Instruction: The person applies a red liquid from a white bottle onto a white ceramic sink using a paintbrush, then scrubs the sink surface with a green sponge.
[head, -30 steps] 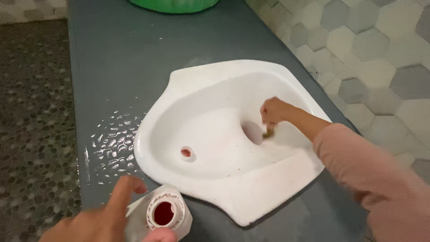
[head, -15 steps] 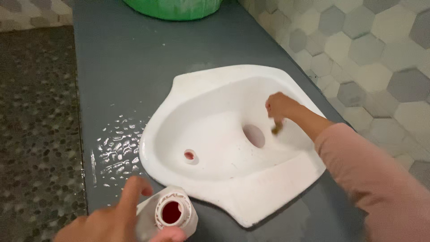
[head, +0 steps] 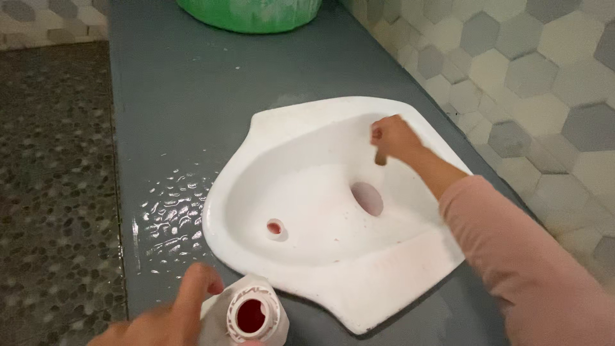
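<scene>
Right hand [head: 392,138] is down inside the white squat pan [head: 359,288], fingers curled in a loose fist against the far wall, just above the drain hole [head: 367,197]; whether it grips anything, I can't tell. Left hand [head: 163,317] wraps the open white bottle [head: 251,315], red liquid showing in its mouth, at the pan's near rim. A small cap [head: 275,228] with red inside sits in the basin. Wet patch [head: 170,214] glistens on the grey counter [head: 179,96].

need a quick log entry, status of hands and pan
Left hand holds open bottle. Right hand fisted inside white pan. Nothing blocking.
</scene>
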